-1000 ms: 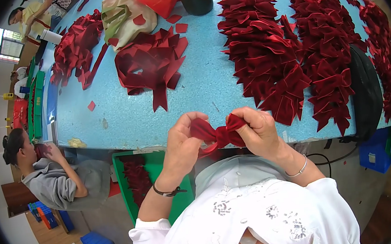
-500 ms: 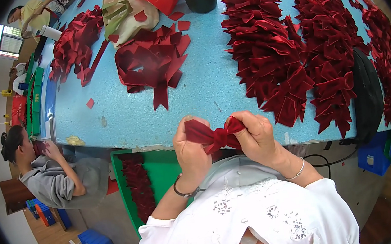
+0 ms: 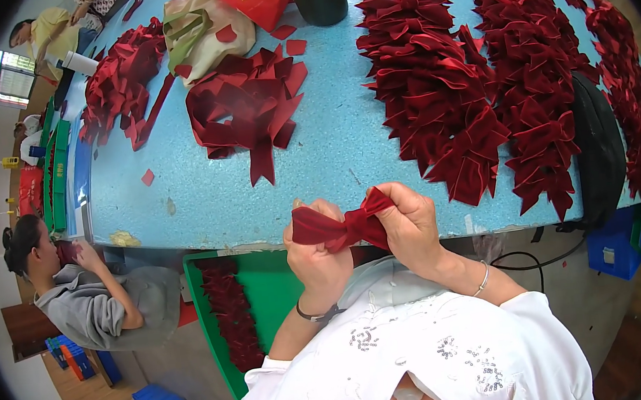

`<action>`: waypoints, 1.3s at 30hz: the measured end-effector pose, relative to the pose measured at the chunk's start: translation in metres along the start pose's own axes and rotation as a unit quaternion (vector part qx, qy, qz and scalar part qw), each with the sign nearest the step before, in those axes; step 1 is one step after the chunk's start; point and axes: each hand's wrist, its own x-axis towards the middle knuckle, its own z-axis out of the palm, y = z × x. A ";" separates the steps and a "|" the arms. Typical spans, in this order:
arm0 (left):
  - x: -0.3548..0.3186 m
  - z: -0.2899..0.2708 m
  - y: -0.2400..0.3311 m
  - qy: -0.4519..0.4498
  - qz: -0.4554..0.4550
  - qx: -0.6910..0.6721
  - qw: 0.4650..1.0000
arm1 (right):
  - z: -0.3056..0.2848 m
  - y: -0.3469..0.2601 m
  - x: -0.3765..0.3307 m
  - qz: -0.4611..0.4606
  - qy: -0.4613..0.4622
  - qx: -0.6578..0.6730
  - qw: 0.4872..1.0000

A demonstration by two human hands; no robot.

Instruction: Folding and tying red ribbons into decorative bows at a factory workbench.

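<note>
Below blue table (image 3: 318, 177), green tray (image 3: 268, 299) holds bows; left hand (image 3: 319, 259), right hand (image 3: 411, 226) grip red bow (image 3: 343, 227).

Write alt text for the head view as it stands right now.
Two bare hands, left hand and right hand, pinch a dark red velvet bow at the near edge of a blue table. Rows of finished bows lie to the right, loose ribbon pieces to the left.

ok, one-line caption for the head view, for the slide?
Both hands, left hand and right hand, pinch a red velvet bow at the edge of a blue table beside rows of finished bows.
</note>
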 end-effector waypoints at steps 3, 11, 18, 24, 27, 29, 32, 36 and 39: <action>0.000 0.000 -0.003 0.005 0.010 -0.019 1.000 | 0.002 0.004 0.002 0.034 0.005 0.052 0.998; 0.008 -0.007 -0.001 0.089 -0.216 -0.329 0.915 | -0.005 0.001 0.016 0.085 -0.007 0.122 0.989; 0.029 -0.018 0.017 -0.037 -0.381 -0.238 0.893 | -0.021 -0.009 0.034 0.051 -0.018 0.081 0.995; 0.035 -0.042 0.024 -0.154 -0.371 -0.224 0.888 | -0.025 -0.009 0.039 0.040 -0.019 0.069 0.997; 0.034 -0.045 0.026 -0.177 -0.391 -0.233 0.872 | -0.026 -0.007 0.041 0.037 -0.010 0.063 0.997; 0.029 -0.038 0.023 -0.155 -0.318 -0.185 0.917 | -0.026 -0.007 0.042 0.046 -0.002 0.067 0.997; 0.022 -0.032 0.015 -0.132 -0.266 -0.130 0.946 | -0.025 -0.007 0.040 0.072 -0.027 0.037 0.996; 0.022 -0.027 0.010 -0.093 -0.244 -0.090 0.961 | -0.031 -0.006 0.043 0.093 -0.091 0.078 0.988; 0.022 -0.023 0.010 -0.050 -0.255 -0.141 0.955 | -0.039 -0.008 0.043 0.097 -0.145 0.108 0.979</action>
